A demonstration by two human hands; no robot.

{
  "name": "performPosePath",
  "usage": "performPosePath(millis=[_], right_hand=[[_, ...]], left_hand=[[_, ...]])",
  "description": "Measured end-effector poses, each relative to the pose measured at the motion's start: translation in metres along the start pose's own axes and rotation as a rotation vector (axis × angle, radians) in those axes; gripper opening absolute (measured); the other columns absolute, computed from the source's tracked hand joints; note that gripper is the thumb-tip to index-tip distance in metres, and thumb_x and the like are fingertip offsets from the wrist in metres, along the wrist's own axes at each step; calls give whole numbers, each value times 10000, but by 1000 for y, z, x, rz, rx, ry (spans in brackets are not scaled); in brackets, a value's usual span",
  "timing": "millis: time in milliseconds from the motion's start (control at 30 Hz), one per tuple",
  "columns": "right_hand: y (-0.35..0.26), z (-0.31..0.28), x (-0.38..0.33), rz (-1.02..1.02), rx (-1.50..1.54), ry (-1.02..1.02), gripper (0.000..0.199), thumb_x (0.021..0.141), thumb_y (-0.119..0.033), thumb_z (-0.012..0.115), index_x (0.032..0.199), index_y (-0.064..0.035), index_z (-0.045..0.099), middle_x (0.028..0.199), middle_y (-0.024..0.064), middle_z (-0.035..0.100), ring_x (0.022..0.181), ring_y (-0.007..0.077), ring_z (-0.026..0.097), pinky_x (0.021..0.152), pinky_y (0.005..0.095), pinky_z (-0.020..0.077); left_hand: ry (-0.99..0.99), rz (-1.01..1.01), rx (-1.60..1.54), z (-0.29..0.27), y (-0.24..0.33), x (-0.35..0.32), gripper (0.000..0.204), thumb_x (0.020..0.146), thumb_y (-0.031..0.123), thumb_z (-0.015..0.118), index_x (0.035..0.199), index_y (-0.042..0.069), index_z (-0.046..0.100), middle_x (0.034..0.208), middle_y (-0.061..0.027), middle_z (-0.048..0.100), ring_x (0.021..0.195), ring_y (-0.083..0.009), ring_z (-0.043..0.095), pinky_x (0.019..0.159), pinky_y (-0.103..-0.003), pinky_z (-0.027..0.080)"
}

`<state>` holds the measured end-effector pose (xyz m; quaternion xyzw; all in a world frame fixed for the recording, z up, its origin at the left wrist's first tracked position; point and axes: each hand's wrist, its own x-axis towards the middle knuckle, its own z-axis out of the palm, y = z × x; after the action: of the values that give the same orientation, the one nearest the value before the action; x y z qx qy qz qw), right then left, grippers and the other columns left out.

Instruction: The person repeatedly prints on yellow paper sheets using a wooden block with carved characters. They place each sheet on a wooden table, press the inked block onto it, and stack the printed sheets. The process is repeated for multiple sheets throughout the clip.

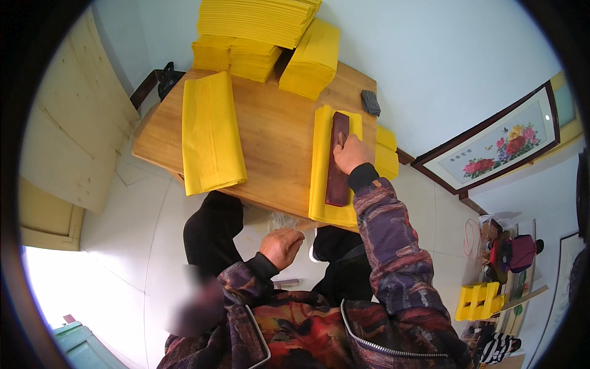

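My right hand grips a long dark wooden block that lies lengthwise on a stack of yellow paper at the near right of the wooden table. My left hand hangs below the table's near edge, fingers curled into a loose fist, with nothing visible in it. A second, rolled-over stack of yellow paper lies on the left part of the table.
Tall piles of yellow paper fill the table's far side. A small dark brush-like block lies at the far right corner. A framed flower picture leans against the wall. Yellow pieces and clutter sit on the floor at right.
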<state>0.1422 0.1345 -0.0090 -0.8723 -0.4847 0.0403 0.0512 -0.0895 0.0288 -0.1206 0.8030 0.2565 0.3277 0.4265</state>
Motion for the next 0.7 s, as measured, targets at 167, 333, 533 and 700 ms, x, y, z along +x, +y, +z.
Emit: performPosePath(millis=[167,333,533,700], right_hand=[[-9,27,-2,-9,22,98,299,818,-275,500,928,2,510,888,255,614,851,406,592,744,480,458],[2,20,4,43,61,40,316,805,-260,513,967,8,476,877,242,624,835,387,605,742,464,470],[-1,20,4,30,28,22,348,826,-292,489,999,10,469,893,251,619,855,402,596,746,465,468],[3,21,5,28,34,0,333,836,-295,473,987,2,470,891,253,617,849,403,595,746,470,464]], left_hand=[[226,62,75,-3,4,19,233,695,35,640,913,45,559,856,-150,556,790,-354,523,669,-390,431],[91,350,239,17,17,38,355,685,120,665,1025,77,573,996,-67,540,937,-243,514,781,-380,399],[32,394,450,41,26,52,494,688,210,677,1151,112,533,1175,-47,493,1095,-229,451,917,-421,321],[-21,357,529,51,21,62,532,700,263,663,1186,112,507,1207,-51,469,1136,-227,422,944,-437,298]])
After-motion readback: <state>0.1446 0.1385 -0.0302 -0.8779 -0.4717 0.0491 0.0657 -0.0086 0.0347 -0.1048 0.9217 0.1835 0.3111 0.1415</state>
